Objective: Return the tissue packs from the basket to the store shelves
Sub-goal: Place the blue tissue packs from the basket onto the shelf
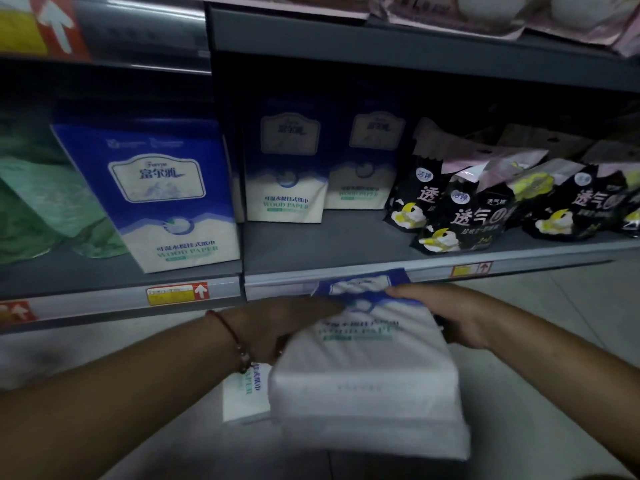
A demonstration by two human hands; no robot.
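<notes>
A blue and white tissue pack (367,368) lies flat in front of me, its blue top pointing at the shelf edge (346,271). My left hand (277,327) grips its left side and my right hand (446,313) grips its right side. A second pack of the same kind (244,396) shows partly under my left wrist. Matching packs stand upright on the shelf: one large at the left (156,192), two further back in the middle (287,168) (367,161). No basket is in view.
Black packets with yellow print (485,209) lie heaped on the shelf's right part. Green packs (41,209) sit at the far left. A bare stretch of shelf (329,244) lies before the middle packs. An upper shelf (415,46) overhangs. Pale floor tiles lie below.
</notes>
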